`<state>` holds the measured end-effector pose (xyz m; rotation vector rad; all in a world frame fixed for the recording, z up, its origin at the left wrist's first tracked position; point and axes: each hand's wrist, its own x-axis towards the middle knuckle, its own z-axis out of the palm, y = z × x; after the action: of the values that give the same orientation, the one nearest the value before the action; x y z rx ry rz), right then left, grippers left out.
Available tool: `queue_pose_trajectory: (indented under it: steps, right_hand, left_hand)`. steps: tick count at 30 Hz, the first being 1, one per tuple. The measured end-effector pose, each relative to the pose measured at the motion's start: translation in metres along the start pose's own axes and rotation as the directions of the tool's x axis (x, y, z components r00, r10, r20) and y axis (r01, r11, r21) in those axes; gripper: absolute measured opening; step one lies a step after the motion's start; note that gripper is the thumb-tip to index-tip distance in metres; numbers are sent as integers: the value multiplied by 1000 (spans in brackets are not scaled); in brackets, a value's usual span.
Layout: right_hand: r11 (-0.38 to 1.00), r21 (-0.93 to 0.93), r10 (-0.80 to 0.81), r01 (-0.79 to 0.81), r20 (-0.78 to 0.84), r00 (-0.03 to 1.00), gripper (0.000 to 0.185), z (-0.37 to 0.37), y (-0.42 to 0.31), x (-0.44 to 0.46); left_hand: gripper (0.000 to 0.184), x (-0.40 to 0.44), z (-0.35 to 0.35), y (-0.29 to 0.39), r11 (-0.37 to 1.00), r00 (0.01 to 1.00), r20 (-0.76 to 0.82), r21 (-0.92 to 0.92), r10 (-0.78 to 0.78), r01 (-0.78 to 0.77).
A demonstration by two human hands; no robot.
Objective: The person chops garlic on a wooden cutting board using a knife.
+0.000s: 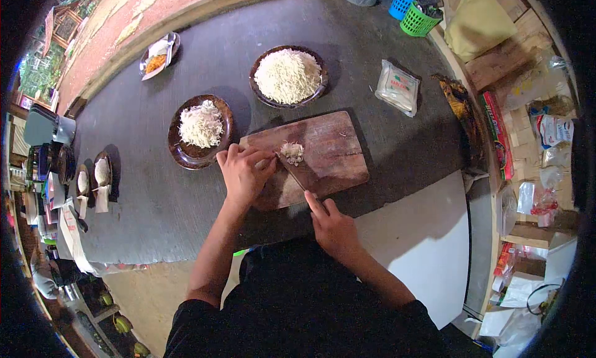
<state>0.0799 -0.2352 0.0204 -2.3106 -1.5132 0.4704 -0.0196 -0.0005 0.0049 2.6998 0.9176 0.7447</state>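
A wooden cutting board [338, 138] lies on the dark table in front of me. My right hand [335, 231] is closed round the handle of a knife [294, 174], its blade angled up and left over the board. Beside the blade sits a small heap of finely chopped pale bits [292, 152]. My left hand [245, 175] rests at the board's left edge, fingers bent together by the knife tip; what they pinch is mostly hidden. Left of the board stands a brown plate [180, 152] with pale shreds [200, 125]. Behind it, another brown plate [264, 96] carries a taller heap of white shreds [287, 76].
A plastic packet [397, 88] lies at right. A small dish [176, 46] with orange and white food stands at the far left. Green [419, 22] and blue [400, 5] baskets sit at the far right. Two graters or brushes, unclear which, lie at left. Cluttered shelving borders the right side.
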Motion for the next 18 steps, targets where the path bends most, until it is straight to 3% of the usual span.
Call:
queue_pose_trajectory:
  steps: [5, 18]
  right_hand:
    - [999, 47, -18, 22, -73, 997, 58, 5, 6, -1]
    - [996, 84, -31, 38, -75, 997, 57, -1, 9, -10]
  left_hand:
    - [13, 0, -1, -2, 1000, 1000, -2, -3, -3, 3]
    - [14, 1, 0, -1, 1000, 1000, 21, 2, -16, 16]
